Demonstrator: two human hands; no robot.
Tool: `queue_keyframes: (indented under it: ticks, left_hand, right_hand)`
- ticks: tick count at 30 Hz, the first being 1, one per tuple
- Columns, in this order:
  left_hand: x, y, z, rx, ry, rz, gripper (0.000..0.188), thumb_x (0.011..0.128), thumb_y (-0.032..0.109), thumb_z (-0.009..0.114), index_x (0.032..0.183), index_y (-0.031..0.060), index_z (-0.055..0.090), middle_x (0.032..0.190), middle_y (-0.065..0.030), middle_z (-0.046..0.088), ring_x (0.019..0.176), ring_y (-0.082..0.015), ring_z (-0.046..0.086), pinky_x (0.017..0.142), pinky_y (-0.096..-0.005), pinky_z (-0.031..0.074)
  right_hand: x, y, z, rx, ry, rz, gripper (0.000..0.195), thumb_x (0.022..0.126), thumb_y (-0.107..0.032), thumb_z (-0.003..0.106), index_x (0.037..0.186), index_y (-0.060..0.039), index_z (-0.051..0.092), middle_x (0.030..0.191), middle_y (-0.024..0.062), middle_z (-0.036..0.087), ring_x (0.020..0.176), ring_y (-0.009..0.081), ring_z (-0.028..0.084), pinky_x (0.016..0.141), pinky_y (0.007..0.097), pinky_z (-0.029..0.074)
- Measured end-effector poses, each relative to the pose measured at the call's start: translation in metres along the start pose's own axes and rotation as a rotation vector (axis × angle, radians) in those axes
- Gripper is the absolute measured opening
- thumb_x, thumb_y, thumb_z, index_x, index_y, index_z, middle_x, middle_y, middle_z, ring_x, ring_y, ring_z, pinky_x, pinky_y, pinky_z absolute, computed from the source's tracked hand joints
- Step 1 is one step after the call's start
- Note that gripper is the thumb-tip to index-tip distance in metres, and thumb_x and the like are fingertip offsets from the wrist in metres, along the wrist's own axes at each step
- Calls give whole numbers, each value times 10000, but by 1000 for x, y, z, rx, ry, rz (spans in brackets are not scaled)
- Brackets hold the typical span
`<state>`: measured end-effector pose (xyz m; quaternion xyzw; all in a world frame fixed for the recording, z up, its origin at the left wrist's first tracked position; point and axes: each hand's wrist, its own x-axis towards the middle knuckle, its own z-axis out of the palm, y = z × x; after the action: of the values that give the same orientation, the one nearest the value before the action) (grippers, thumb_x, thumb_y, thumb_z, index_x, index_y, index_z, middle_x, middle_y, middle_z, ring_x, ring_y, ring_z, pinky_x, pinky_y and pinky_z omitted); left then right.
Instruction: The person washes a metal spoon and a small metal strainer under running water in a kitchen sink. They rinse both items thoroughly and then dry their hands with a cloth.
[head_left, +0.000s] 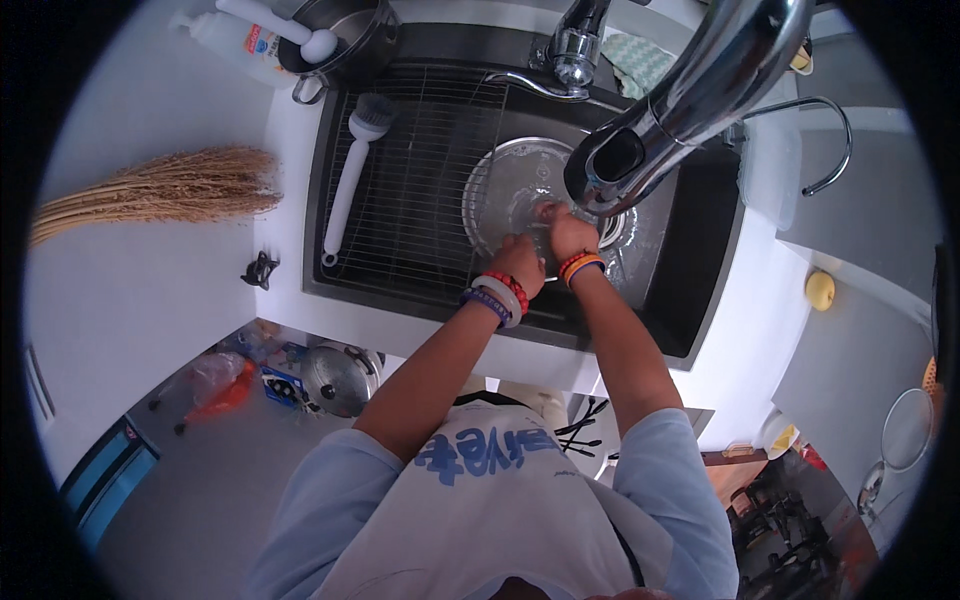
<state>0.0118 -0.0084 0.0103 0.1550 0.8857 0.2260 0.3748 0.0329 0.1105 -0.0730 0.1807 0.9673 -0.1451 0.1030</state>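
A round metal basin (470, 196) with patterned metal inside stands in the dark sink (667, 285), with water in it. My right hand (574, 235) is over the basin with its fingers bent. A small pinkish thing (548, 211) shows at its fingertips; I cannot tell if it is held food or only fingers. Beside it, lower and to the left, my left hand (519, 264) reaches over the basin's near side with curled fingers. What it holds, if anything, is hidden. Bracelets circle both wrists. The big chrome faucet (637, 150) hangs above, covering part of the basin.
A wire rack (427, 172) covers the sink's left side, bearing a white-handled brush (349, 187). A metal pot (367, 45) stands at the back left, near a pump bottle (232, 45). A straw whisk broom (172, 184) lies left; a yellow fruit (820, 290) is at right.
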Motion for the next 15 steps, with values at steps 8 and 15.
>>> queue_keyframes:
  ticks: [8, 15]
  left_hand:
    - [39, -16, 25, 257, 7, 8, 288, 759, 116, 495, 1018, -6, 452, 1103, -212, 418, 1002, -363, 447, 847, -404, 388]
    - [75, -5, 37, -230, 343, -272, 430, 814, 289, 415, 1168, 45, 399, 1220, -159, 338, 1118, -305, 337, 921, -400, 286]
  right_hand:
    - [1, 27, 10, 89, 238, -111, 193, 778, -107, 414, 938, -48, 505, 818, 155, 558, 775, 316, 559, 663, 373, 467]
    - [-33, 21, -69, 738, 189, 71, 255, 761, 10, 465, 1013, -25, 482, 852, 154, 587, 789, 257, 578, 663, 330, 475]
